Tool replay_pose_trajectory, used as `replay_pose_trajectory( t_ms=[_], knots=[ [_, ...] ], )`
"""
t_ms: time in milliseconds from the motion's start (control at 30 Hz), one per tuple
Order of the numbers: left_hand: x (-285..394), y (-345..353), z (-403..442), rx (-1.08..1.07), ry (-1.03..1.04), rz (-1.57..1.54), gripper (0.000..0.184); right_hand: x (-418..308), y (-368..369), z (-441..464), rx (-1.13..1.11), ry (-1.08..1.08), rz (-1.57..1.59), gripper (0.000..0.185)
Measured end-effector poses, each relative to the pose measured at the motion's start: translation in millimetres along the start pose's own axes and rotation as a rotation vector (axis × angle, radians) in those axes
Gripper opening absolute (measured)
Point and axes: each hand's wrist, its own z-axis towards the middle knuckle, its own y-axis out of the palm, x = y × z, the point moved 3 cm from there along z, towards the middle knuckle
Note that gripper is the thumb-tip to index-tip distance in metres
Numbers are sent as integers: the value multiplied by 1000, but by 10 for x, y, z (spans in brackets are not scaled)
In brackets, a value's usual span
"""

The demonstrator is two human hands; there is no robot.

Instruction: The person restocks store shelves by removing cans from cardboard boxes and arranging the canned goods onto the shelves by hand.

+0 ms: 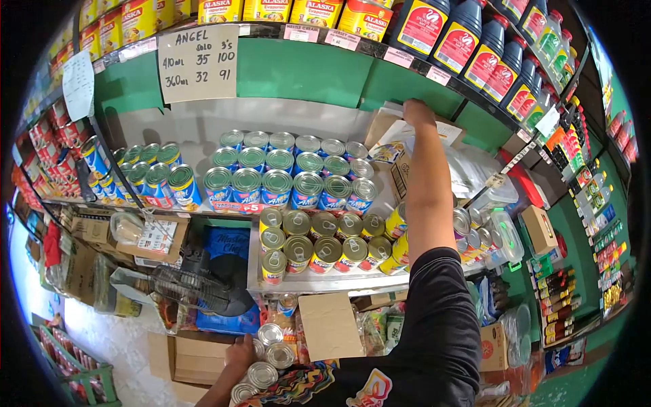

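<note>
My right hand point(419, 113) reaches to the back of the shelf, at flattened cardboard and papers point(386, 129); its fingers are partly hidden there. Low in the view, my left hand point(241, 356) is curled against several silver-topped cans point(270, 334) close to my body; its fingertips are hidden. Rows of blue-labelled cans point(308, 183) stand on the shelf left of my right arm. In front of them, on a lower ledge, are yellow-labelled cans point(325, 251).
An open cardboard box point(196, 359) lies beside my left hand. A black fan point(193, 285) stands left of the ledge. Dark bottles point(451, 47) line the upper shelf. A handwritten price sign point(198, 64) hangs at upper left.
</note>
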Motion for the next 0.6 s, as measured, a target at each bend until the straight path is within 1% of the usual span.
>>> replay_pose_trajectory(
  t_ms=[67, 167, 300, 367, 467, 567, 600],
  knots=[
    [-54, 53, 6, 24, -4, 1, 52, -15, -1, -2, 1, -45, -8, 31],
    [-62, 26, -49, 58, -20, -45, 40, 36, 159, 116, -52, -110, 4, 28],
    [-119, 101, 5, 39, -11, -36, 41, 59, 194, 183, 77, 23, 21, 28],
    [-183, 193, 44, 62, -1, -36, 40, -96, -103, -67, 185, 56, 42, 29],
    [-168, 168, 42, 85, 47, 15, 42, -71, -85, -42, 88, 1, -34, 31],
    [-107, 102, 12, 76, 57, 38, 39, -3, -46, -50, -22, -92, 64, 34],
    [-110, 102, 27, 71, 44, 18, 39, 132, 172, 144, -79, -89, 33, 35]
  ],
)
